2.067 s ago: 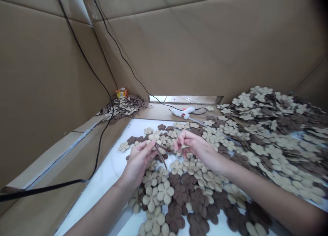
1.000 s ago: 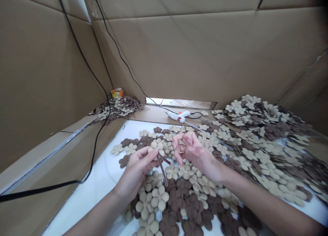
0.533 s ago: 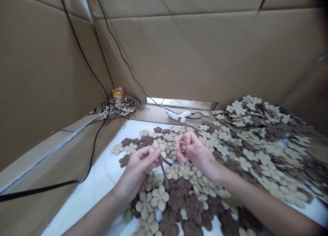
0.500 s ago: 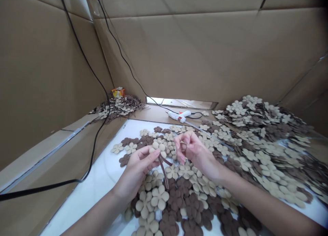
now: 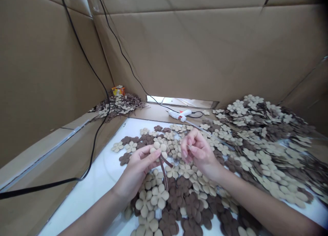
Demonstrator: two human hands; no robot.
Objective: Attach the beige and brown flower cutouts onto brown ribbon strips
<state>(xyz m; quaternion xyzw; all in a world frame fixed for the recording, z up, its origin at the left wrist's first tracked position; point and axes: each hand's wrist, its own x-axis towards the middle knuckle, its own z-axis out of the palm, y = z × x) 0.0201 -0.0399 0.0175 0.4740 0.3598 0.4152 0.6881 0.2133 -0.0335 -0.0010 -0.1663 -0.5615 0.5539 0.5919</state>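
Between thumb and fingers, my left hand [image 5: 143,162] pinches a beige fabric flower [image 5: 159,148]. A brown ribbon [image 5: 164,171] with light stitching hangs from that flower in two tails. Off to its right, my right hand [image 5: 198,152] is raised with thumb and fingertips pressed together. A tiny pale bit seems to show at those fingertips, too small to name. Under both hands lie many loose beige flowers [image 5: 159,196] and brown flowers [image 5: 176,199] on a white board [image 5: 102,174].
A white glue gun [image 5: 178,115] lies at the back of the board, its black cable [image 5: 123,55] running up the cardboard wall [image 5: 205,51]. High flower heaps [image 5: 246,109] stand at right. At back left, an orange packet [image 5: 118,90] sits by another pile [image 5: 120,106].
My right hand has shifted slightly to the right, and its fingers have drawn closer together. The left hand keeps the flower in nearly the same place.
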